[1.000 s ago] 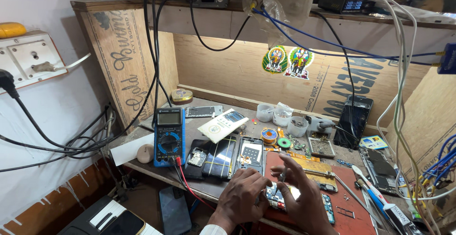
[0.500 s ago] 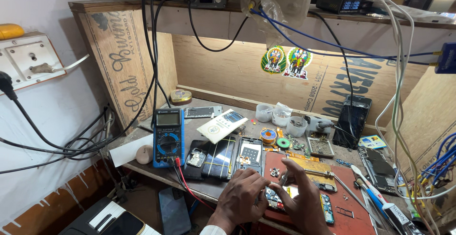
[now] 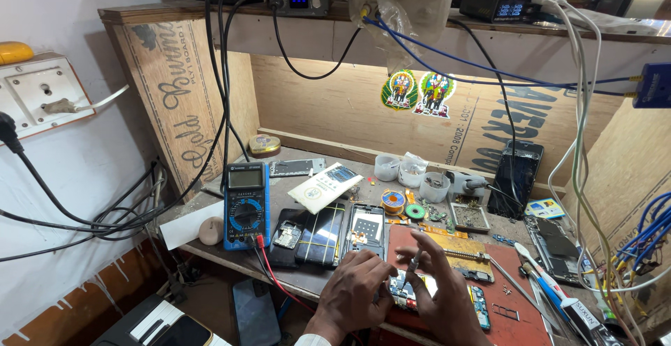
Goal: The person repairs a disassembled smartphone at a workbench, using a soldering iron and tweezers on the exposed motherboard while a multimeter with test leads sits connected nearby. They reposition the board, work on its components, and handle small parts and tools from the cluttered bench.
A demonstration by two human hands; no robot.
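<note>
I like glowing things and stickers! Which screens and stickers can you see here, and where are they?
Multimeter: blue, grey screen, bench left.
Stickers: two colourful ovals, plywood back wall.
Station display: small blue glow, top shelf.
Charger display: black box, lit readout, shelf right.
Dark phone: leaning on back wall.

Warm light from under the shelf [image 3: 419,35] washes the plywood back wall [image 3: 335,108] bright, almost glaring. The desk [image 3: 210,238] front is dimmer. Focus is sharp; edges bow slightly outward.
</note>
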